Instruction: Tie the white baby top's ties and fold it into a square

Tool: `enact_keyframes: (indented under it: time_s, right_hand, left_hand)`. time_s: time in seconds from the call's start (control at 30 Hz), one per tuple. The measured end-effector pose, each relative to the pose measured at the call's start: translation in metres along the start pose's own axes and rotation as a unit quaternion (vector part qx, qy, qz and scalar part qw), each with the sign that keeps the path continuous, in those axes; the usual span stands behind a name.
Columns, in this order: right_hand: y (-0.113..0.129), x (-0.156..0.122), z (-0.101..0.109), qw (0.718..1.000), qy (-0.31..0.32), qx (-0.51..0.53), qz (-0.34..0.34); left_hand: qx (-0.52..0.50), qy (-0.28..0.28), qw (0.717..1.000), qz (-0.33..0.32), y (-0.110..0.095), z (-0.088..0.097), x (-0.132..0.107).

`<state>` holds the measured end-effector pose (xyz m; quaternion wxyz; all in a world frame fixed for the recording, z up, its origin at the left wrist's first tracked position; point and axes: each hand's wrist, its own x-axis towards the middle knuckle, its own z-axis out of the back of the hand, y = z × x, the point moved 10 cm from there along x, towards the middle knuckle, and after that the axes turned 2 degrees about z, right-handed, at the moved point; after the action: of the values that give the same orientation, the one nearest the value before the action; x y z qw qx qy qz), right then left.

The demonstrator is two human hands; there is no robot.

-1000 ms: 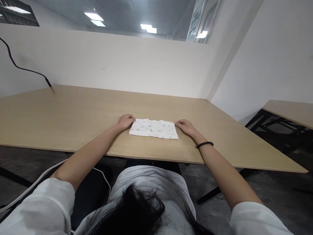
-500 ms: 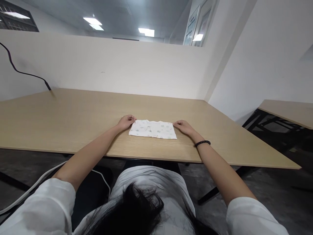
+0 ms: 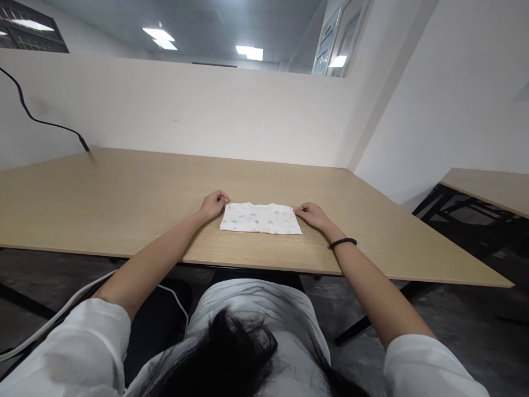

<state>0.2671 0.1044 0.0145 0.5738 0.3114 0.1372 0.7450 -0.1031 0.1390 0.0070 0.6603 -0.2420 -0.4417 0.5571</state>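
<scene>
Your left hand (image 3: 214, 205) and right hand (image 3: 312, 215) rest at the two ends of a small white printed garment (image 3: 261, 219). It lies flat near the front edge of the pale wood-grain surface (image 3: 124, 198), in the lower middle of the frame. The cloth already forms a tidy, low rectangle, with a shallow collar-like dip along its far edge. No loose sleeve or flap shows, though you cannot tell from here how the layers lie underneath or whether any fold remains to be made.

Both grips are narrow and half-curled. Your left fingers (image 3: 225, 197) sit at the garment's upper left corner and your right fingers (image 3: 300, 207) at its right edge, but you cannot tell whether either hand is pinching the fabric or only touching it. A dark beaded bracelet (image 3: 343, 242) circles your right wrist. A black cable (image 3: 39, 119) runs down the wall at the upper left of the frame, and a second table (image 3: 485, 187) stands at the right.
</scene>
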Motion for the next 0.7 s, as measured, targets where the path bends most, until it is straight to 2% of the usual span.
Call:
enact_keyframes:
  time_s: [0.07, 0.13, 0.2, 0.27, 0.33, 0.43, 0.5, 0.57, 0.63, 0.7]
  right_hand:
    - [0.004, -0.002, 0.009, 0.998, -0.043, -0.039, 0.003]
    - [0.012, -0.006, 0.018, 0.995, -0.091, -0.05, 0.013]
    - [0.023, -0.011, 0.024, 0.989, -0.139, -0.035, 0.03]
    - [0.041, -0.016, 0.023, 0.985, -0.157, -0.02, 0.062]
    - [0.065, -0.02, 0.01, 0.985, -0.12, -0.022, 0.119]
    - [0.097, -0.026, -0.027, 0.977, 0.018, -0.068, 0.203]
    - [0.101, -0.03, -0.05, 0.966, 0.112, -0.118, 0.201]
    - [0.096, -0.034, -0.065, 0.955, 0.185, -0.158, 0.169]
    - [0.092, -0.039, -0.071, 0.946, 0.226, -0.179, 0.144]
    - [0.093, -0.045, -0.071, 0.941, 0.245, -0.189, 0.137]
  left_hand:
    - [0.026, -0.079, 0.996, -0.021, -0.008, 0.016, -0.004]
    - [0.061, -0.134, 0.986, -0.072, -0.024, 0.026, -0.011]
    - [0.083, -0.153, 0.976, -0.133, -0.044, 0.025, -0.019]
    - [0.088, -0.136, 0.97, -0.181, -0.06, 0.017, -0.027]
    - [0.087, -0.089, 0.969, -0.211, -0.072, 0.004, -0.033]
    - [0.104, 0.023, 0.965, -0.241, -0.083, -0.021, -0.041]
    - [0.138, 0.128, 0.95, -0.248, -0.086, -0.042, -0.05]
    - [0.201, 0.227, 0.926, -0.223, -0.081, -0.06, -0.06]
    - [0.273, 0.291, 0.9, -0.177, -0.073, -0.071, -0.068]
    - [0.323, 0.326, 0.877, -0.143, -0.07, -0.076, -0.076]
